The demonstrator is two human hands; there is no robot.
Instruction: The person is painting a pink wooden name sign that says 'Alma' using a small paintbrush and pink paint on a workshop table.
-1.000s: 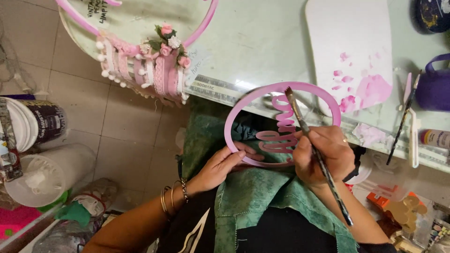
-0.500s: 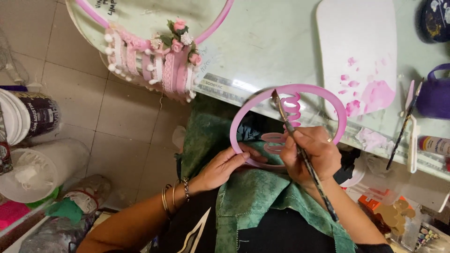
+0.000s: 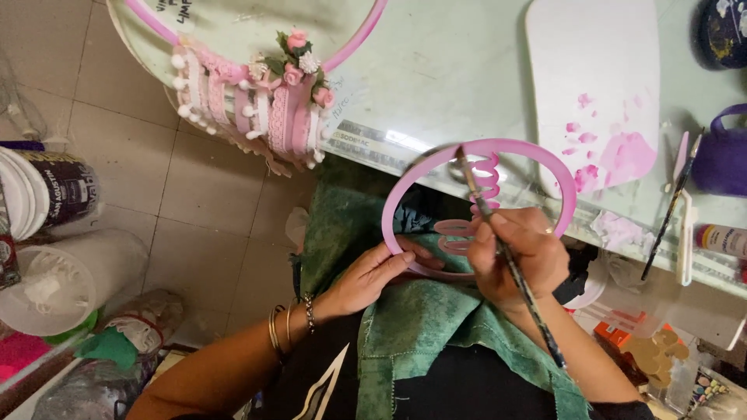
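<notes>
Your left hand (image 3: 372, 274) pinches the lower-left rim of the pink hoop (image 3: 498, 148), thumb on the inside and fingers closed around the edge, at about seven o'clock on the ring. Your right hand (image 3: 520, 253) is closed on the paintbrush (image 3: 510, 260) in a pen grip, at about five o'clock on the hoop, with the bristle tip up near the curly pink lettering (image 3: 484, 180) inside the ring. The hoop itself sits over your lap, its top edge overlapping the front edge of the table (image 3: 436, 70).

To paint cleanly, keep the hoop braced against the green cloth (image 3: 420, 319) so it cannot rock, rest the heel of your brush hand on the rim, and pull short strokes along the loops rather than across them.

The hoop looks smooth, thin and rigid, with a matt pink coat. The cloth is mottled green with a frayed, stitched hem. At twelve o'clock from your hands lies a white palette (image 3: 591, 62), flat with rounded corners and smeared with pink paint. At ten o'clock a larger decorated hoop (image 3: 264, 109) carries lace strips, pompoms and small fabric roses. A spare brush (image 3: 669, 210) lies at three o'clock.
</notes>
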